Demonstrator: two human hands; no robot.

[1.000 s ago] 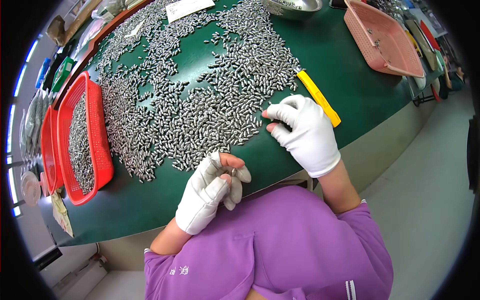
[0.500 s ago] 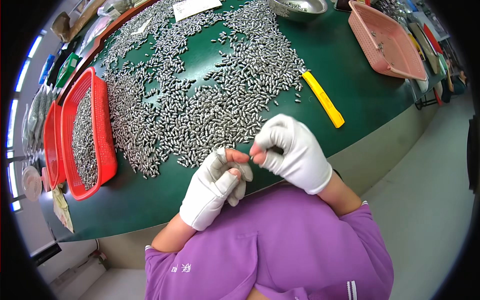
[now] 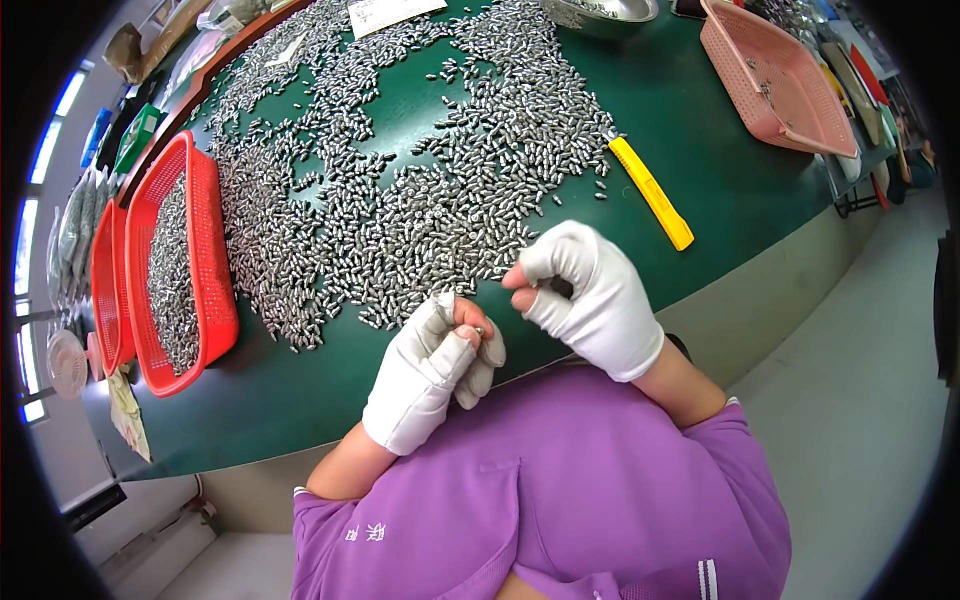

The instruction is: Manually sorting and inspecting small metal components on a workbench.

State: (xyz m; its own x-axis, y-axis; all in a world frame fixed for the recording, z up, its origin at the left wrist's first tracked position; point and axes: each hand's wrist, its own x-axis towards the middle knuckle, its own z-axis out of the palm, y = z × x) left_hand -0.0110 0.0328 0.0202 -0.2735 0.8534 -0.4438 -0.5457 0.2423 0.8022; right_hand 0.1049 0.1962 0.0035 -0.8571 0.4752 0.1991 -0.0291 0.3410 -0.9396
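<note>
My left hand [image 3: 430, 365], in a white glove with bare thumb and fingertip, is closed on a small silvery metal part [image 3: 480, 331], pinched between thumb and forefinger. To its right, my right hand [image 3: 590, 300] wears a similar white glove. Its bare thumb and forefinger tips are slightly apart, and I see nothing between them. Just beyond both hands spreads a wide layer of many small bullet-shaped metal parts [image 3: 430, 230], lying loose on the green tabletop [image 3: 720, 200].
A yellow-handled cutter knife [image 3: 652, 195] lies right of the parts. Red baskets [image 3: 215, 270] stand at the left, the nearer one holding metal parts. A pink basket [image 3: 735, 75] is at the far right, a metal bowl [image 3: 605, 22] and a white paper [image 3: 390, 14] at the back.
My right hand has drawn away from the left, and its thumb and forefinger have parted. The small metal part now shows in my left fingers.
</note>
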